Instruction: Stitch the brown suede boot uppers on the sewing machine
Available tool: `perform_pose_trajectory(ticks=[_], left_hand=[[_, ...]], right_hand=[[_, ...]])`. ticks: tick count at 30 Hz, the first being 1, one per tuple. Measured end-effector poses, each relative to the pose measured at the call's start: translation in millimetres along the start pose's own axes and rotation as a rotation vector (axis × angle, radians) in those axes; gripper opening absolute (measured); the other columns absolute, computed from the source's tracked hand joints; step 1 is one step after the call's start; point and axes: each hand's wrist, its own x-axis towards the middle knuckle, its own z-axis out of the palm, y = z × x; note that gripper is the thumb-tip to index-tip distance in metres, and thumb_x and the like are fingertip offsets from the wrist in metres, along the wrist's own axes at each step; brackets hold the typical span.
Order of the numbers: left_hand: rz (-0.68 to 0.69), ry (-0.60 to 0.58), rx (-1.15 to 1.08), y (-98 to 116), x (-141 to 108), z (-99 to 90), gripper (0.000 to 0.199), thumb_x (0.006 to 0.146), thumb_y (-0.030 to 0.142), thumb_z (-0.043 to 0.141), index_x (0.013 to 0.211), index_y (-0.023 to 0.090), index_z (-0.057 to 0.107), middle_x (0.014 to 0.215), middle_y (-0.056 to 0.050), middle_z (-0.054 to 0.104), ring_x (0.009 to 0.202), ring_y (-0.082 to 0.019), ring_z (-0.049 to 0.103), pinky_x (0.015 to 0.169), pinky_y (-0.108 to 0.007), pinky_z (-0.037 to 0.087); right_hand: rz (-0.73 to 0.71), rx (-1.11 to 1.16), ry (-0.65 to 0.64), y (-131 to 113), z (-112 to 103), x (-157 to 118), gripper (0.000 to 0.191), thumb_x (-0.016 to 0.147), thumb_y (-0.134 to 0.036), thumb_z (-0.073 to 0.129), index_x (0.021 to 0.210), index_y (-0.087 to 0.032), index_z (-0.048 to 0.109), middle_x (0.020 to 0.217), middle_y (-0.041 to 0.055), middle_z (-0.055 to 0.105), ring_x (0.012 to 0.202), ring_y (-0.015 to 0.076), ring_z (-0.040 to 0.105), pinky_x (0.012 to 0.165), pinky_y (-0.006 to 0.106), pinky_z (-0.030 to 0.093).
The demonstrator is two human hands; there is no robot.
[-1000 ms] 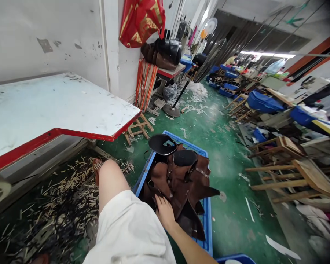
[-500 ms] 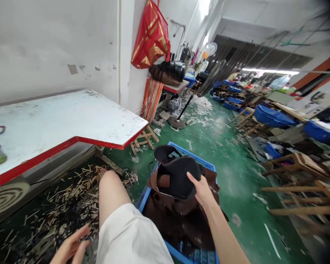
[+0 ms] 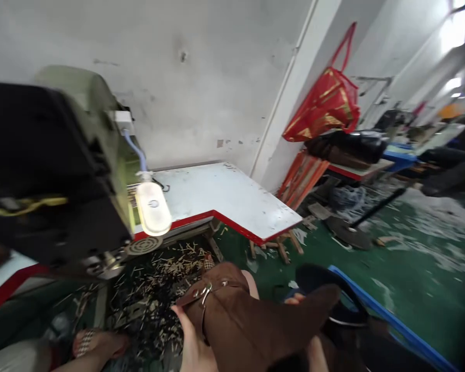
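Note:
A brown boot upper (image 3: 248, 320) with a strap and metal rings lies across the lower middle of the view, over the lap. My left hand (image 3: 196, 341) grips its left end, thumb along the edge. My right hand (image 3: 315, 354) holds it from beneath on the right; some fingertips show above its upper edge, and the rest is hidden by the brown material. Beside it on the right, a black curved piece (image 3: 333, 289) and other dark pieces rest at the blue crate (image 3: 395, 320).
On the left stands a sewing machine (image 3: 89, 134) with a lit lamp (image 3: 153, 206). A white table with a red edge (image 3: 225, 191) runs along the wall. Scraps (image 3: 166, 279) cover the floor below. A red bag (image 3: 325, 103) hangs at right, above a fan base (image 3: 349, 232).
The view has swung left, bringing the sewing machine in. The brown piece is now up out of the crate, and my left hand, empty before, has taken hold of it.

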Motion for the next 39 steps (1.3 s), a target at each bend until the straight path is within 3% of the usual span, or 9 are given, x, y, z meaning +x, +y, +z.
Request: perform_pose_trajectory(ticks=[6, 10, 12, 15, 17, 22, 25, 30, 39], left_hand=[[0.243, 0.255, 0.042, 71.9, -15.8, -46.8, 0.112, 0.066, 0.093, 0.057, 0.145, 0.015, 0.047, 0.128, -0.02, 0.07, 0.127, -0.04, 0.061, 0.105, -0.054, 0.052], [0.356, 0.13, 0.303, 114.1, -45.1, -57.1, 0.075, 0.066, 0.043, 0.092, 0.129, 0.014, 0.064, 0.122, -0.014, 0.074, 0.124, -0.035, 0.063, 0.111, -0.045, 0.046], [0.389, 0.02, 0.429, 123.3, -59.8, -53.5, 0.061, 0.065, 0.028, 0.094, 0.12, 0.017, 0.072, 0.125, -0.01, 0.074, 0.125, -0.032, 0.062, 0.113, -0.039, 0.044], [0.497, 0.045, 0.622, 127.6, -78.8, -47.2, 0.047, 0.071, 0.032, 0.088, 0.115, 0.021, 0.074, 0.119, -0.006, 0.075, 0.113, -0.028, 0.067, 0.102, -0.031, 0.051], [0.62, 0.137, 0.684, 130.4, -89.6, -43.3, 0.034, 0.076, 0.039, 0.083, 0.104, 0.022, 0.075, 0.106, -0.004, 0.077, 0.099, -0.024, 0.069, 0.09, -0.027, 0.054], [0.723, 0.229, 0.705, 153.2, -113.1, -25.2, 0.031, 0.085, 0.051, 0.071, 0.084, 0.02, 0.072, 0.078, -0.002, 0.07, 0.076, -0.019, 0.066, 0.07, -0.02, 0.053], [0.76, 0.299, 0.769, 169.6, -124.5, -13.1, 0.038, 0.085, 0.054, 0.068, 0.07, 0.019, 0.069, 0.067, -0.001, 0.067, 0.067, -0.017, 0.065, 0.063, -0.018, 0.05], [0.812, 0.378, 0.902, 184.9, -130.5, -5.5, 0.039, 0.085, 0.053, 0.067, 0.066, 0.019, 0.07, 0.06, 0.0, 0.066, 0.056, -0.015, 0.062, 0.054, -0.018, 0.046], [0.754, 0.417, 0.752, 190.1, -134.9, 0.0, 0.044, 0.081, 0.055, 0.069, 0.06, 0.017, 0.062, 0.06, -0.001, 0.058, 0.06, -0.013, 0.053, 0.055, -0.018, 0.042]], right_hand=[[0.247, 0.033, -0.055, 61.4, 64.7, -2.3, 0.064, 0.056, -0.075, 0.082, 0.113, -0.046, 0.071, 0.119, 0.0096, 0.076, 0.129, 0.0446, 0.059, 0.101, 0.062, 0.053], [0.105, 0.011, -0.196, 6.4, 104.9, 17.2, 0.073, 0.076, -0.06, 0.079, 0.142, -0.047, 0.05, 0.154, 0.0038, 0.052, 0.148, 0.031, 0.04, 0.121, 0.051, 0.036], [-0.079, -0.157, -0.557, -36.3, 137.5, 21.7, 0.059, 0.093, -0.055, 0.062, 0.148, -0.036, 0.048, 0.159, 0.0079, 0.046, 0.15, 0.0287, 0.036, 0.124, 0.053, 0.027], [-0.237, -0.392, -1.011, -87.8, 186.1, 20.7, 0.042, 0.092, -0.05, 0.067, 0.13, -0.031, 0.066, 0.154, 0.0069, 0.051, 0.152, 0.0305, 0.031, 0.125, 0.053, 0.021], [-0.261, -0.466, -1.168, -105.5, 207.7, 17.5, 0.027, 0.09, -0.046, 0.071, 0.108, -0.027, 0.075, 0.134, 0.0073, 0.066, 0.138, 0.0319, 0.048, 0.118, 0.048, 0.034], [-0.296, -0.591, -1.029, -121.4, 219.9, 14.2, 0.022, 0.088, -0.04, 0.073, 0.075, -0.023, 0.07, 0.082, 0.0016, 0.066, 0.091, 0.0244, 0.059, 0.084, 0.034, 0.048], [-0.368, -0.629, -1.028, -139.4, 219.4, 21.6, 0.027, 0.083, -0.04, 0.078, 0.065, -0.024, 0.066, 0.077, 0.0021, 0.063, 0.101, 0.028, 0.055, 0.087, 0.036, 0.046], [-0.366, -0.597, -1.067, -169.6, 230.2, 36.1, 0.022, 0.087, -0.041, 0.072, 0.07, -0.026, 0.074, 0.072, 0.0011, 0.065, 0.073, 0.0217, 0.058, 0.067, 0.032, 0.044], [-0.358, -0.613, -1.011, -176.9, 249.1, 39.5, 0.025, 0.079, -0.042, 0.078, 0.062, -0.024, 0.075, 0.071, 0.0027, 0.066, 0.074, 0.0243, 0.063, 0.066, 0.034, 0.051]])
